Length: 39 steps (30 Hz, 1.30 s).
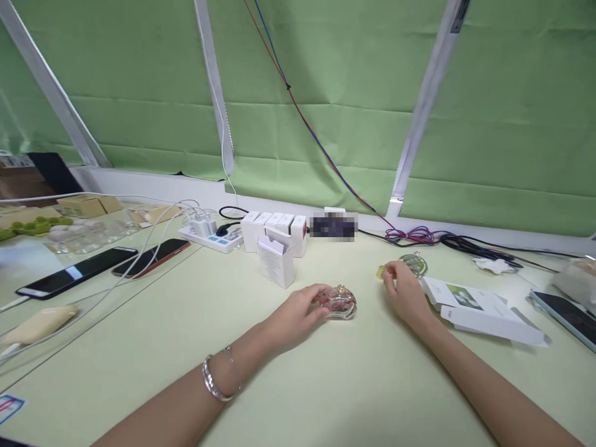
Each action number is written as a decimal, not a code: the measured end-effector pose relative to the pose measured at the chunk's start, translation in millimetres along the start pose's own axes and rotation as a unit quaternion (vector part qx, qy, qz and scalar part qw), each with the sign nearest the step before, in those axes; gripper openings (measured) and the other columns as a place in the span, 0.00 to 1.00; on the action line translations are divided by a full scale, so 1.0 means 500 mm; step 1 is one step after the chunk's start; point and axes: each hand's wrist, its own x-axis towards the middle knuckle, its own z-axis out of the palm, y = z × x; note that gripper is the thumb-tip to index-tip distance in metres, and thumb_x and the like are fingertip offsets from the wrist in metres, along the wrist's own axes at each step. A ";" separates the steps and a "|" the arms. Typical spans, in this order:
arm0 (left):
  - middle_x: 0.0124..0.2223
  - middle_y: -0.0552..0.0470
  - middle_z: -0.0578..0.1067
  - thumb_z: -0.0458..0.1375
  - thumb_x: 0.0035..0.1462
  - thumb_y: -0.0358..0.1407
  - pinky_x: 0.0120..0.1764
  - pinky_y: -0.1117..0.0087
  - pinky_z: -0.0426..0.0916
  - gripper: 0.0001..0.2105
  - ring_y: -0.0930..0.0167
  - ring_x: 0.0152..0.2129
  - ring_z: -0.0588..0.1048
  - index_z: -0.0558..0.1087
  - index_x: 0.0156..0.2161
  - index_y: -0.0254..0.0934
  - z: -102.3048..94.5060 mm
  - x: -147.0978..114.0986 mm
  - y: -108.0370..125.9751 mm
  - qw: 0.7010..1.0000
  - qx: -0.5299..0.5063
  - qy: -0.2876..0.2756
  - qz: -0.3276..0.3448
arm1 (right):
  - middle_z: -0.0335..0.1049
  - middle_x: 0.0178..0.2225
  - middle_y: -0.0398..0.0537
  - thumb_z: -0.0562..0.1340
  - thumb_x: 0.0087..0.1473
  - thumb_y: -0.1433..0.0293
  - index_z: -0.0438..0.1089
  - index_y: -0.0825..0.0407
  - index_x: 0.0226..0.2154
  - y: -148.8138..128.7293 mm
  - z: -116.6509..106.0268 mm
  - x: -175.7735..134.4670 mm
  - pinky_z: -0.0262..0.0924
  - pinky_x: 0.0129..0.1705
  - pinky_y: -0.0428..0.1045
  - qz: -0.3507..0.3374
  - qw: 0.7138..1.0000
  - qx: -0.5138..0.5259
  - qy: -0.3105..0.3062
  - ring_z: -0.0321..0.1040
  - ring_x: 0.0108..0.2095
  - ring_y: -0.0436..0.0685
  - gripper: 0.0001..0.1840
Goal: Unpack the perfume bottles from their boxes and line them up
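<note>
My left hand (305, 311) wraps round the side of a small clear glass bottle (343, 304) that is reddish inside and has a gold neck. The bottle rests on the table. Off to the right, my right hand (404, 288) pinches a small yellow, translucent piece (380, 272) between thumb and fingers, low over the tabletop. Just behind that hand lies a greenish clear glass bottle (416, 263), partly covered by it. A flattened white box (484, 310) with a green picture lies beside my right wrist.
White boxes (274, 231) stand in a row at the back, with an open white box (275, 264) before them. A power strip (212, 238), phones (77, 273) and white cables are on the left. Coiled cables (479, 248) and another phone (568, 318) are at right.
</note>
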 end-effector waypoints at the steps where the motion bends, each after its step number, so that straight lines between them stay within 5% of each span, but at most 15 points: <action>1: 0.46 0.51 0.73 0.51 0.55 0.33 0.43 0.67 0.66 0.15 0.67 0.42 0.71 0.66 0.49 0.41 0.000 0.000 0.000 1.000 0.000 -0.002 -0.001 | 0.67 0.36 0.58 0.49 0.53 0.69 0.63 0.56 0.35 0.017 0.008 0.001 0.58 0.39 0.55 0.019 0.999 -0.031 -0.006 0.63 0.38 0.62 0.10; 7: 0.47 0.50 0.72 0.52 0.55 0.35 0.42 0.67 0.66 0.15 0.65 0.42 0.71 0.67 0.49 0.40 -0.002 -0.001 0.004 1.000 0.006 0.003 0.005 | 0.68 0.29 0.52 0.50 0.51 0.73 0.64 0.52 0.28 0.027 0.023 0.000 0.56 0.37 0.54 0.009 0.997 -0.054 -0.062 0.62 0.33 0.61 0.08; 15: 0.44 0.52 0.73 0.51 0.55 0.34 0.42 0.68 0.66 0.13 0.67 0.40 0.72 0.68 0.46 0.41 0.002 -0.001 0.004 1.000 -0.012 0.004 0.008 | 0.68 0.41 0.53 0.51 0.50 0.76 0.66 0.54 0.39 -0.012 0.034 -0.008 0.56 0.47 0.55 -0.051 0.995 0.022 -0.086 0.61 0.44 0.60 0.14; 21: 0.43 0.51 0.73 0.51 0.54 0.33 0.40 0.68 0.67 0.14 0.67 0.39 0.72 0.68 0.46 0.40 0.002 -0.002 0.011 1.000 -0.008 0.003 0.002 | 0.71 0.31 0.49 0.52 0.52 0.72 0.67 0.53 0.31 -0.029 0.031 -0.010 0.63 0.38 0.54 -0.037 0.990 0.105 -0.086 0.67 0.32 0.56 0.08; 27: 0.44 0.51 0.73 0.51 0.54 0.33 0.41 0.68 0.67 0.13 0.67 0.39 0.72 0.68 0.46 0.40 0.004 -0.001 0.009 1.000 -0.020 -0.016 0.010 | 0.71 0.34 0.49 0.58 0.53 0.66 0.66 0.51 0.30 -0.126 -0.015 -0.022 0.65 0.39 0.50 -0.039 0.927 0.373 0.004 0.69 0.38 0.55 0.05; 31: 0.45 0.51 0.73 0.50 0.55 0.33 0.40 0.68 0.68 0.15 0.68 0.40 0.72 0.67 0.48 0.41 0.005 -0.001 0.010 0.999 -0.028 -0.031 0.011 | 0.71 0.33 0.47 0.57 0.54 0.70 0.67 0.50 0.30 -0.155 -0.025 -0.030 0.64 0.38 0.49 -0.110 0.924 0.364 -0.031 0.69 0.37 0.54 0.04; 39: 0.45 0.50 0.73 0.52 0.56 0.33 0.41 0.67 0.68 0.14 0.67 0.40 0.72 0.67 0.48 0.40 0.003 -0.002 0.010 0.999 -0.030 -0.034 0.026 | 0.71 0.38 0.48 0.55 0.56 0.71 0.68 0.50 0.34 -0.139 -0.034 -0.026 0.65 0.40 0.50 -0.149 0.927 0.335 -0.077 0.69 0.40 0.54 0.07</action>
